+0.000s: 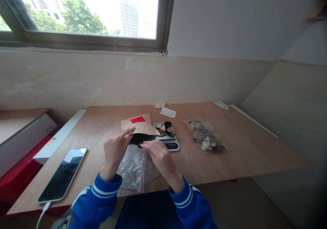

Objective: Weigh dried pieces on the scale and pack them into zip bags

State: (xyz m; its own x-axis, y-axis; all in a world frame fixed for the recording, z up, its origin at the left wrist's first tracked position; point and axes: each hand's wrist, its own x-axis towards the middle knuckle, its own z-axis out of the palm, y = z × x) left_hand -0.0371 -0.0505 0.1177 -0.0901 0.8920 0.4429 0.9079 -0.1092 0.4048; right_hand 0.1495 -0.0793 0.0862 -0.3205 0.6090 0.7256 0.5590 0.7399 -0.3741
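A brown paper bag (140, 126) with a red label is tilted with its dark mouth facing me. My left hand (116, 150) pinches the bag's left edge. At the mouth, my right hand (160, 155) has its fingers closed by a small dried brown piece (140, 144), which seems to be between the fingertips. Just behind the bag, a white digital kitchen scale (175, 146) bears several curled dark-and-tan dried pieces (166, 129). Under my hands lies a clear zip bag (133, 171) with a red seal line; its contents, if any, are hard to make out.
Two zip bags of dried pieces (211, 142) lie to the right on the wooden table (245, 154). A phone (63, 174) with a white cable lies at left. Toward the wall are a white card (168, 112) and crumpled tissue (160, 105), with more tissue (221, 105) at far right.
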